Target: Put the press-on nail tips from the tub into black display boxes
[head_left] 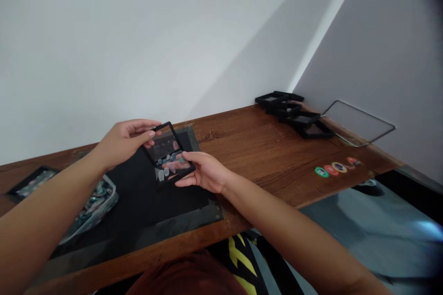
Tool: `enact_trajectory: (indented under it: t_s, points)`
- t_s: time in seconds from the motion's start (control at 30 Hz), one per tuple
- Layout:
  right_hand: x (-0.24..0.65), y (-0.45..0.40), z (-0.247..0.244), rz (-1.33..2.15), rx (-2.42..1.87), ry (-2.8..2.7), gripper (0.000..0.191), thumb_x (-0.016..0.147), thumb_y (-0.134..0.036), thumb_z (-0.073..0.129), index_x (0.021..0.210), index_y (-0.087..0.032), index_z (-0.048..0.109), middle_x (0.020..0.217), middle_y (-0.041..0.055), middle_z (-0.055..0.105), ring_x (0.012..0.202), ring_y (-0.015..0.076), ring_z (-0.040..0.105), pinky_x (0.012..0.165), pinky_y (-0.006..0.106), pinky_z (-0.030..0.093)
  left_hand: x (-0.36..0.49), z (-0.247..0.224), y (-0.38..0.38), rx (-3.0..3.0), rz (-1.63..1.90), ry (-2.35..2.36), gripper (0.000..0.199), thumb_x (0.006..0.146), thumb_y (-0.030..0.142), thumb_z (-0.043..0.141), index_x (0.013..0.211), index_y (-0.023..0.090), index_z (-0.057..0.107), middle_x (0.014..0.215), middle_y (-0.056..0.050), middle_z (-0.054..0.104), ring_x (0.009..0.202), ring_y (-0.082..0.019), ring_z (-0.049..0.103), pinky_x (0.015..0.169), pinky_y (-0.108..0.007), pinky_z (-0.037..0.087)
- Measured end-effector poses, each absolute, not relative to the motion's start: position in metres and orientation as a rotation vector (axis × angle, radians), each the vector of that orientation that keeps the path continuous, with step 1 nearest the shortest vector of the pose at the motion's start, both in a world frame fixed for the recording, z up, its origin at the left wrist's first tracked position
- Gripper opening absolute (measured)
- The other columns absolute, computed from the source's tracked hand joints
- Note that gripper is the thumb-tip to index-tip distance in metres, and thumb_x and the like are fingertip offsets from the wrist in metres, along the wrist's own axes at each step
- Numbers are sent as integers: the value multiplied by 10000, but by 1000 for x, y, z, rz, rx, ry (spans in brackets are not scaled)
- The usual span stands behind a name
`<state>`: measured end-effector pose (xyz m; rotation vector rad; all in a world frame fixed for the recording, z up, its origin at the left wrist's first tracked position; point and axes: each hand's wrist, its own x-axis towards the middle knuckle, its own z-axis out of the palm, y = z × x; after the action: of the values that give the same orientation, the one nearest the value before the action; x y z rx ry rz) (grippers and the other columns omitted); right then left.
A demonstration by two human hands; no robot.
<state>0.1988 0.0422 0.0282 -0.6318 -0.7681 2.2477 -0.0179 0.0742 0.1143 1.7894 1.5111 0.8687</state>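
One open black frame (177,139) with clear panels, held over the dark mat (138,207) on the tabletop (242,143), has several small stones (166,172) in its lower half. The left hand (122,142) is clamped on its upper edge; the right hand (209,173) is clamped on its lower side. Left of them, a clear tub (114,196) holds a heap of glossy, mixed-colour pieces (94,205). Beyond the left forearm, another black frame (15,190) contains pale pieces. Overlapping black frames (302,119) lie near the wall, and colourful round discs (332,169) near the edge.

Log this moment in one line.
left hand: open black case | right hand: same case | left: tub, small pieces | right: black frames
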Motion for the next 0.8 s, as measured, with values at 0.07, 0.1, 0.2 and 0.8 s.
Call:
enact_trajectory:
  t_s: [0.07,0.1,0.2,0.8]
  points:
    - [199,40,28,2262,-585,-775,264,1060,-194,408,1063,-94,653,995,150,784,762,188,789,705,324,672,-19,117,67,1769,894,1482,567,695,526,817,1180,235,775,1082,-106,809,731,-185,686,799,-400,627]
    - [199,39,28,2269,-565,-772,248,1056,-200,423,1059,-99,650,1001,148,783,771,194,791,701,330,674,-20,118,64,1762,909,1467,559,696,514,821,1181,242,774,1096,-103,806,735,-185,685,784,-394,629]
    - [200,35,28,2293,-505,-763,205,1047,-212,454,1048,-114,634,988,136,782,784,203,795,681,331,675,-21,119,56,1763,962,1449,513,719,486,817,1173,251,776,1093,-93,804,766,-192,693,724,-357,626]
    - [199,28,34,2162,-541,-780,78,1017,-194,540,1025,-141,596,1019,91,754,852,183,773,648,313,688,-8,84,13,2236,1269,1676,1002,815,464,743,1640,265,211,1701,-147,307,1574,-345,291,1285,-532,251]
